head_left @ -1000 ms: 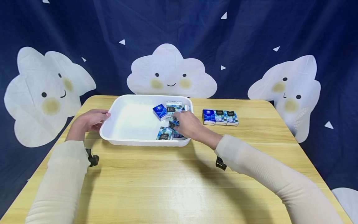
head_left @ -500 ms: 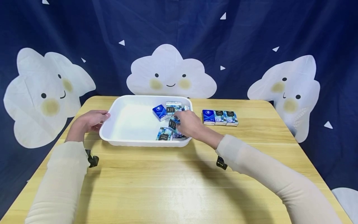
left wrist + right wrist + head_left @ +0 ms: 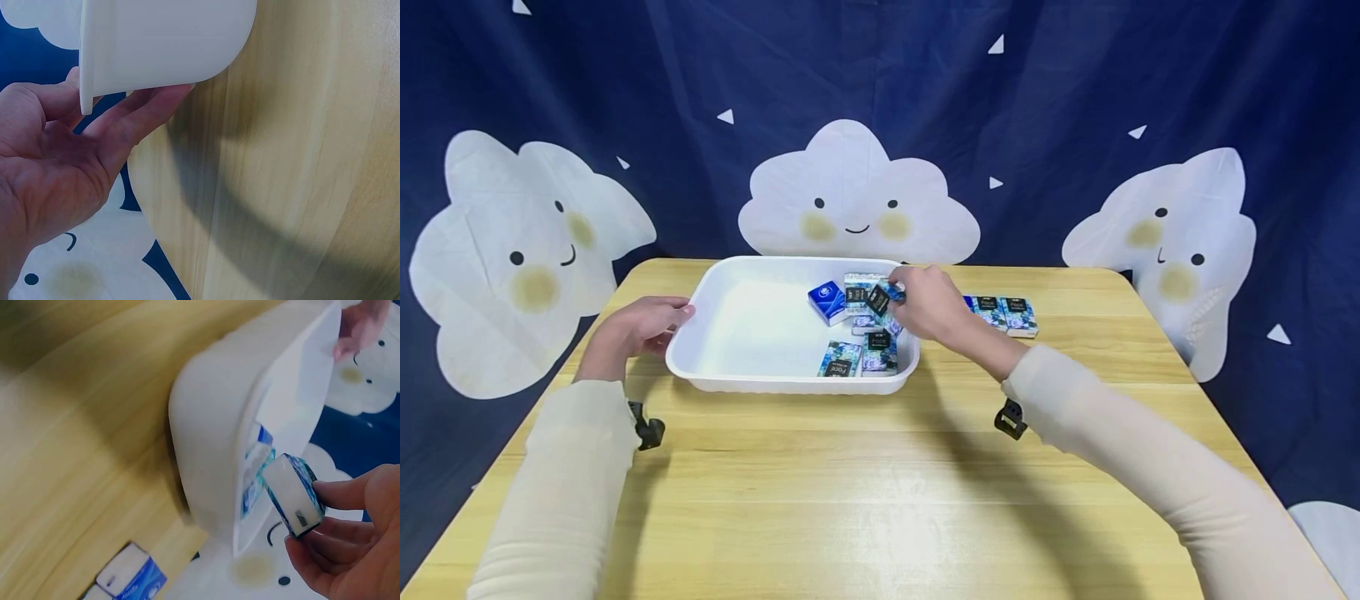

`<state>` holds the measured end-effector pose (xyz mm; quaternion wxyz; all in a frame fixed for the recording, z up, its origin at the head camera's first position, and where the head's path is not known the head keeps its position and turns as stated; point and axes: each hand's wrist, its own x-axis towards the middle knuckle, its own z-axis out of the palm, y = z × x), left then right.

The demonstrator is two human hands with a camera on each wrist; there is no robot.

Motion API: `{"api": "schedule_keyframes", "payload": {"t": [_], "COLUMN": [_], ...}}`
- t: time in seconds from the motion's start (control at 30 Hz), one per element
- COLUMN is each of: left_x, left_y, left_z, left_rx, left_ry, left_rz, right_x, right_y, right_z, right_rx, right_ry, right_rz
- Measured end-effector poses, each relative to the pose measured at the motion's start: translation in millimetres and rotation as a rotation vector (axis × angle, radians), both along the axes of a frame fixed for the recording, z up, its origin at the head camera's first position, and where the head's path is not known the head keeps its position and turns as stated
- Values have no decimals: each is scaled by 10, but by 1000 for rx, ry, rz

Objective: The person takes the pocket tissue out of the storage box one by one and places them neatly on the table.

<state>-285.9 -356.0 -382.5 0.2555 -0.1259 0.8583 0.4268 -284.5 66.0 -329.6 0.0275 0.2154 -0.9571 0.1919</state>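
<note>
My right hand (image 3: 931, 304) pinches a small pack of tissues (image 3: 291, 495) between thumb and fingertips, above the right end of a white plastic basin (image 3: 775, 385). In the right wrist view the pack is tilted, its pale underside showing. My left hand (image 3: 643, 325) grips the basin's left end, thumb at the rim and fingers under the wall (image 3: 162, 44). Inside, at the right end, lie a plain blue pack (image 3: 827, 302) and several flower-printed packs (image 3: 880, 354), one of them partly hidden behind the held pack.
To the right of the basin, a short row of tissue packs (image 3: 1018, 317) lies on the wooden table (image 3: 820, 475), its blue left pack (image 3: 140, 581) mostly hidden by the right hand in the head view. Behind the table hangs a dark blue cloud-print curtain (image 3: 1045, 100).
My right hand has lifted a flower-printed pack from the basin's right end and moved up and to the right, uncovering the packs below. The left hand and basin have stayed in place.
</note>
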Motion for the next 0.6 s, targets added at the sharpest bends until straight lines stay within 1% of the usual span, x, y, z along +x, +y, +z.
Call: {"api": "schedule_keyframes", "payload": {"t": [0.13, 0.37, 0.6], "left_x": [-5, -7, 1], "left_y": [-2, -5, -15], "left_z": [-2, -1, -13], "left_rx": [0, 8, 9], "left_ry": [1, 2, 9], "left_rz": [3, -4, -4], "right_x": [-50, -129, -220], "right_y": [130, 382, 634], "right_z": [60, 126, 162], "right_rx": [-44, -105, -90], "right_ry": [8, -43, -51], "right_rz": [-30, -95, -169]}}
